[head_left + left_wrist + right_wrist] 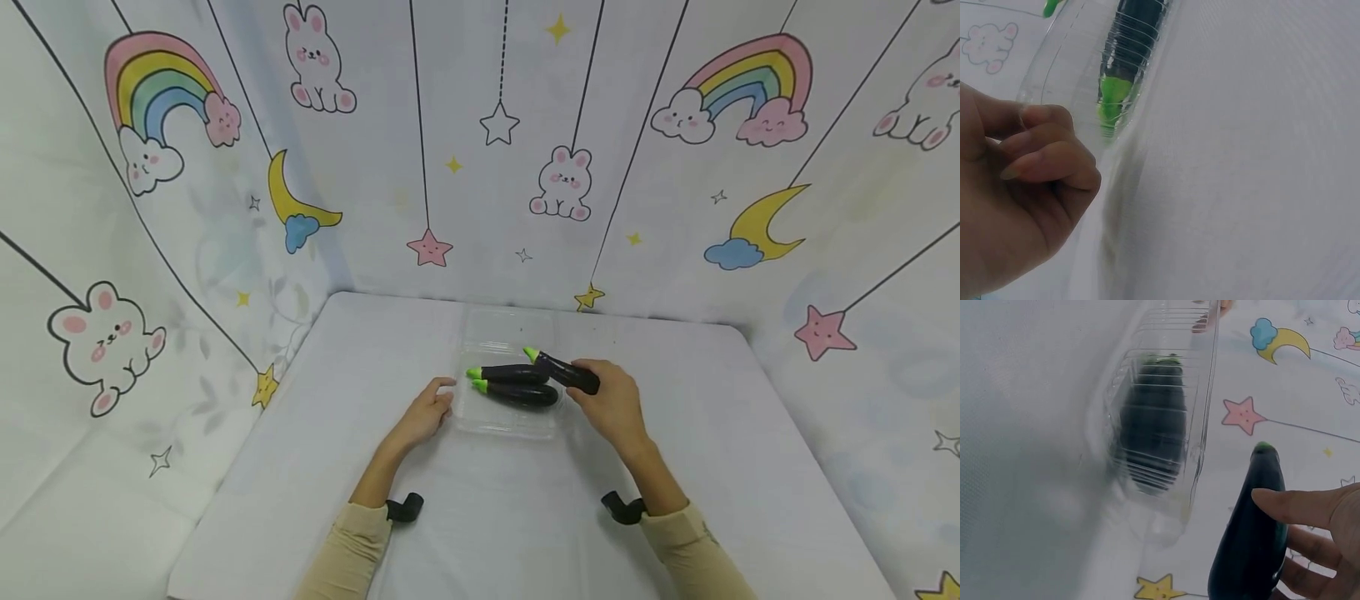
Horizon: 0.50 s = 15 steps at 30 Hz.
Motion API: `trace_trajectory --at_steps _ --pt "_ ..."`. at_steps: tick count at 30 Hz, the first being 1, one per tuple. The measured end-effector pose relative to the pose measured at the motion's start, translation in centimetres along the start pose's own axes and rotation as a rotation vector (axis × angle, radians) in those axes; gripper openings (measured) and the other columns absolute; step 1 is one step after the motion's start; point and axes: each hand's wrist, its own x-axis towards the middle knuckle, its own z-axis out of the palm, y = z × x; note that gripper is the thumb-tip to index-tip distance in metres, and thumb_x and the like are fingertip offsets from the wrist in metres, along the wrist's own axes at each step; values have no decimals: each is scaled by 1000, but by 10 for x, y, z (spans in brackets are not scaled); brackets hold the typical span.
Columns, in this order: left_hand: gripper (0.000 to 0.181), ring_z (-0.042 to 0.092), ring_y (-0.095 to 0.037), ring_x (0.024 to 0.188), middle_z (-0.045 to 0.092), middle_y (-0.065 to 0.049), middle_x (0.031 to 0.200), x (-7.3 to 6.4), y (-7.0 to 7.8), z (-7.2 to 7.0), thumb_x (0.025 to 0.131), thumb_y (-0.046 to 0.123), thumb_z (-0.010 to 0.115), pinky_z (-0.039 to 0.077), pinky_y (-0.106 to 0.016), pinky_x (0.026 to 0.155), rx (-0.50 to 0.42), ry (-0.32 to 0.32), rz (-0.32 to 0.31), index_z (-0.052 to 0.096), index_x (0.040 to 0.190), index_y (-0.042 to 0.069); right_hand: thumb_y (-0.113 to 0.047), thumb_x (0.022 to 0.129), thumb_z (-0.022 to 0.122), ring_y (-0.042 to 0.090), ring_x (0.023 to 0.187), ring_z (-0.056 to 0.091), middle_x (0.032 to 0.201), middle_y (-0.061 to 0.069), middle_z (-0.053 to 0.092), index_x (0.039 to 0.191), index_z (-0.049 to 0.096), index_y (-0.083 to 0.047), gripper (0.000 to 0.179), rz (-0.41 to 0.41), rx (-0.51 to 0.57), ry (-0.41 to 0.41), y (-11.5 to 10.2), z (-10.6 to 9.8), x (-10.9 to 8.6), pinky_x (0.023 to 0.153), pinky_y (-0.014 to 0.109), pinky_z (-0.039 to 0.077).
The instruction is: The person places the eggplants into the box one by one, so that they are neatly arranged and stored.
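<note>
I see one eggplant (564, 372) raised near the right edge of the clear container (504, 432), the right hand (611, 404) gripping its dark body so the green tip (531, 354) stays free, two more eggplants (519, 394) lying inside, the left hand (426, 415) pinching the container, presumably for steadiness.

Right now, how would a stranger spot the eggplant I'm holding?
On the white table, find the clear box. At its right edge is the right hand. The eggplant it grips is raised; the other two lie in the box.
</note>
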Motion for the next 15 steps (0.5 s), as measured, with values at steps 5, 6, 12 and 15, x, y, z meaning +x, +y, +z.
trace_trajectory --at_steps 5,6,12,15 --pt "43 39 -13 59 54 -7 76 0 0 1 114 21 42 34 -24 53 0 -2 5 43 152 1 -13 85 88 39 117 64 125 16 71 127 73 -9 45 -6 -9 -4 -5 4 0 96 57 50" --pt "43 39 -13 59 54 -7 76 -1 0 1 114 21 42 35 -24 53 -1 -7 5 43 152 1 -12 85 88 39 117 64 125 16 71 127 73 -9 45 -10 -10 -7 -6 5 0 97 57 50" --pt "43 39 -13 57 53 -7 75 -2 1 0 114 20 42 34 -24 52 -18 -11 4 43 152 1 -13 84 89 37 119 63 125 14 71 128 73 -9 47 -60 6 -35 -9 12 0 99 56 49" --pt "43 39 -13 57 53 -7 76 -1 0 -1 114 19 42 34 -24 51 -30 -8 6 42 152 0 -13 83 89 37 120 63 126 14 71 128 73 -9 48 -77 12 -45 -10 17 0 100 56 49"
